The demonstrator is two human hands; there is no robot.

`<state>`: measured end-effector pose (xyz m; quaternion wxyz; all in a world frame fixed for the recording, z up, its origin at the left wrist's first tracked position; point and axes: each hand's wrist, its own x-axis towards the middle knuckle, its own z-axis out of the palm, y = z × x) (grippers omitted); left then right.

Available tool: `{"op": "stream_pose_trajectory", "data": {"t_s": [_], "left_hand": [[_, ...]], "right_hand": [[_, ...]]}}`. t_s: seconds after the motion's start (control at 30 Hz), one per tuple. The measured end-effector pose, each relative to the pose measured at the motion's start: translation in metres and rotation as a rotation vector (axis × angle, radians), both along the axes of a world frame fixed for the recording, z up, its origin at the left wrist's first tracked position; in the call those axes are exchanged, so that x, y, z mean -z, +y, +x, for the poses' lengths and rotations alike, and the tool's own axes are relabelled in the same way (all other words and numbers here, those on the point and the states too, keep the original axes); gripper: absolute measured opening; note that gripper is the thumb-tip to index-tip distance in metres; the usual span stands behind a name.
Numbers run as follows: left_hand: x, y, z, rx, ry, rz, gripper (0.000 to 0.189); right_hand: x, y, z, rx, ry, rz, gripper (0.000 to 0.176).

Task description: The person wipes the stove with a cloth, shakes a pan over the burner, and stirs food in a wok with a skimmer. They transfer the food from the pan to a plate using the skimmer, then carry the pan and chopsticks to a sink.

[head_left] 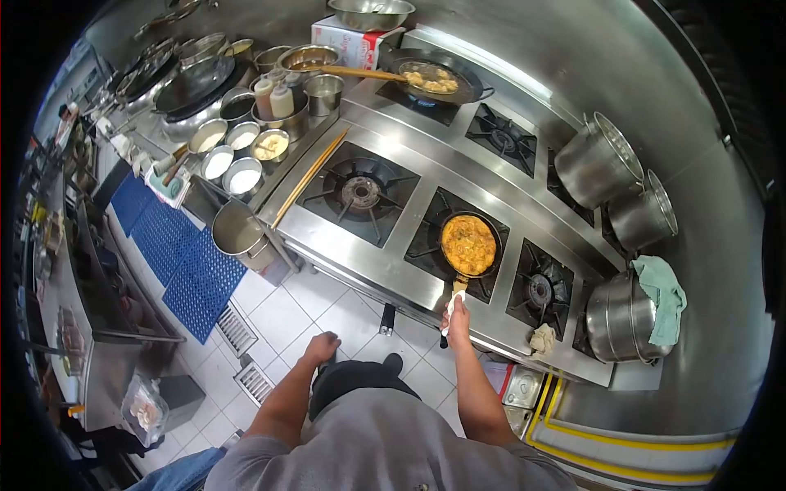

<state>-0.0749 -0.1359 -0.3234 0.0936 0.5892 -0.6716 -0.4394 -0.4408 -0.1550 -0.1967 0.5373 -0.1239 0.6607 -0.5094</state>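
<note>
A frying pan (447, 270) sits over a front burner, filled with a round, golden-orange omelette-like food (469, 245). My right hand (459, 321) is closed around the pan's handle, with a white cloth (455, 304) between palm and handle. The handle's black tip shows below my fist. Away from the stove, my left hand (322, 348) hangs beside my leg above the tiled floor. Its fingers look curled in, and nothing shows in them.
Long chopsticks (309, 177) lie on the stove's left edge. Behind, a wok (471, 78) of frying pieces sits over a blue flame. Tall pots (602, 164) stand right, one draped with a green towel (660, 299). A crumpled cloth (542, 340) lies at the front edge.
</note>
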Motion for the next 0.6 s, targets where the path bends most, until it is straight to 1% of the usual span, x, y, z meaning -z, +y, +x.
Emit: {"op": "stream_pose_trajectory", "data": {"t_s": [0.03,0.1,0.13,0.17,0.2,0.23,0.27,0.3,0.33,0.37,0.4,0.43,0.47,0.53,0.6], "left_hand": [[-0.002,-0.005,-0.001,-0.026,0.028,0.026,0.040],[0.003,-0.008,0.012,0.026,0.022,0.031,0.040],[0.006,-0.007,0.019,0.056,0.017,0.029,0.040],[0.017,-0.004,0.034,0.112,-0.041,0.026,0.041],[0.054,0.001,0.053,0.191,-0.143,0.068,0.043],[0.044,0.008,0.070,0.187,-0.177,0.101,0.044],[0.049,0.017,0.091,0.205,-0.158,0.111,0.047],[0.056,0.020,0.109,0.255,-0.325,0.261,0.048],[0.088,0.028,0.132,0.356,-0.438,0.298,0.051],[0.092,0.033,0.153,0.347,-0.478,0.378,0.052],[0.112,0.043,0.176,0.402,-0.578,0.318,0.051],[0.116,0.043,0.193,0.471,-0.617,0.333,0.050],[0.116,0.041,0.207,0.464,-0.607,0.347,0.049],[0.091,0.023,0.222,0.393,-0.536,0.344,0.049],[0.062,0.009,0.231,0.128,-0.388,0.333,0.045]], "right_hand": [[0.000,0.000,0.007,-0.006,-0.062,-0.030,0.036],[-0.001,-0.001,0.018,-0.063,-0.185,-0.056,0.030],[0.001,-0.001,0.025,-0.045,-0.191,-0.071,0.029],[-0.005,-0.003,0.029,-0.028,-0.222,-0.019,0.029],[-0.012,-0.004,0.028,-0.010,-0.253,0.034,0.028],[-0.015,-0.007,0.023,-0.032,-0.199,0.007,0.027],[-0.011,-0.011,0.014,-0.054,-0.145,-0.019,0.027],[0.006,-0.014,0.006,-0.008,-0.051,-0.035,0.026],[0.004,-0.018,0.013,0.027,-0.053,-0.016,0.027],[0.003,-0.022,0.024,0.064,-0.062,0.001,0.028],[0.002,-0.026,0.035,0.102,-0.075,0.014,0.029],[-0.003,-0.027,0.036,0.093,-0.131,0.003,0.031],[0.004,-0.027,0.025,0.028,-0.146,-0.030,0.032],[0.001,-0.023,0.025,0.068,-0.056,-0.032,0.035],[0.000,-0.020,0.032,0.165,-0.055,-0.038,0.037]]}}
